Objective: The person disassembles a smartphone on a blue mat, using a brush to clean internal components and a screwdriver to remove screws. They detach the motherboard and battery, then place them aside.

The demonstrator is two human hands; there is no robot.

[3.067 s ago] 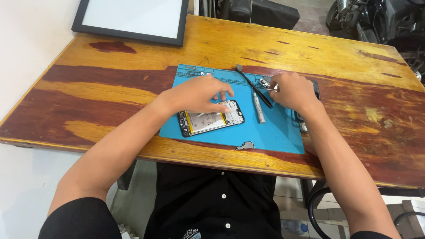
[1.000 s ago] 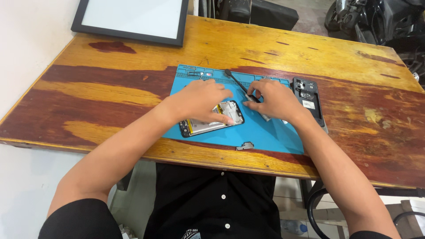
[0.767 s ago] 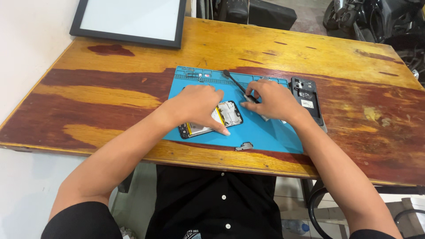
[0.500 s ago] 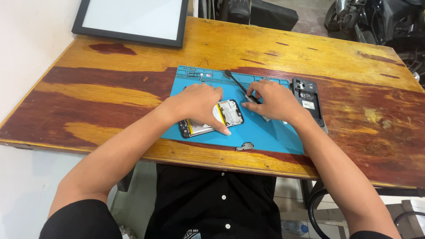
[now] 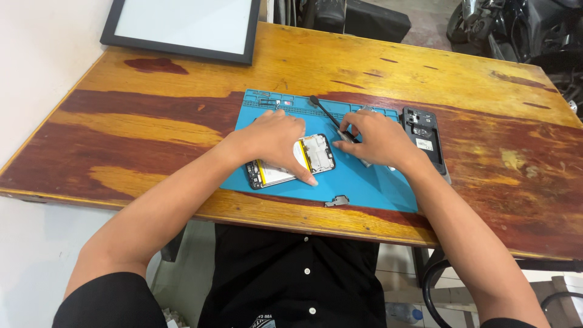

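A view from above of a wooden bench [image 5: 152, 121] with one blue work mat [image 5: 364, 179] lying near its front edge. On the mat lies one opened phone [image 5: 291, 161], its back removed, showing a pale battery with a yellow edge and a grey circuit section at its right end.

Two bare hands work over the mat. The left hand [image 5: 273, 136] rests flat on top of the opened phone, fingers spread, with the thumb pressing along its front edge, holding it down rather than gripping it. The right hand [image 5: 379, 140] lies just beside the phone's right end, fingers bent and closed around one slim black tool [image 5: 325, 111] whose far end points away towards the back of the mat. A second, grey tool [image 5: 366, 162] shows partly beneath that hand. The two hands are close together but not touching.

One small dark metal bracket [image 5: 337, 200] sits alone at the mat's front edge. One dark phone back cover [image 5: 425, 136] lies at the mat's right edge, inner side up. One black-framed white panel [image 5: 182, 24] rests at the bench's far left corner.
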